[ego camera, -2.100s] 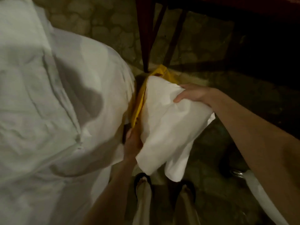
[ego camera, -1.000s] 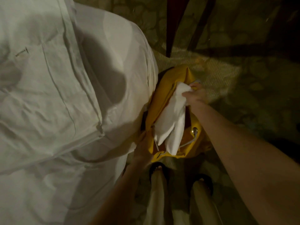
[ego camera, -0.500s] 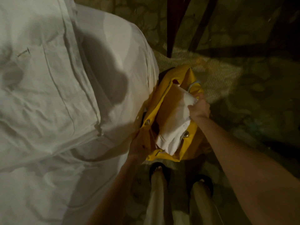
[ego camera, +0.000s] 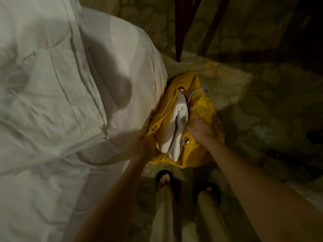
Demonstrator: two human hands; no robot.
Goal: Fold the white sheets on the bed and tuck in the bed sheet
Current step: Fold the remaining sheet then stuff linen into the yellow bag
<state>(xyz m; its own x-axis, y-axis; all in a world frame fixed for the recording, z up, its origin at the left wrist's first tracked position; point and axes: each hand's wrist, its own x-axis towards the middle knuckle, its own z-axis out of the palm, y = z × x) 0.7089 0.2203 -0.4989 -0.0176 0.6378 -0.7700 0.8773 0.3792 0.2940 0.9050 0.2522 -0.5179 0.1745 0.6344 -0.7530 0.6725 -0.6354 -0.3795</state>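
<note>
White sheet [ego camera: 172,130]: bundled and creased, lodged in the open mouth of a yellow drawstring bag [ego camera: 201,151]; long axis runs from the near end toward the far end, one end poking out nearest the feet.
Yellow drawstring bag: on the floor, just beside the bed edge; metal eyelet and pale cord at the rim.
Right hand [ego camera: 199,131]: fingers curled round the bag's right rim.
Left hand [ego camera: 146,147]: at the bag's left rim, in shadow; grip cannot be told.
Bed sheet [ego camera: 61,102]: white, wrinkled, covering the bed at left; a small dark tag, writing unreadable.
Sandalled feet [ego camera: 165,179] on a woven mat [ego camera: 225,81].
</note>
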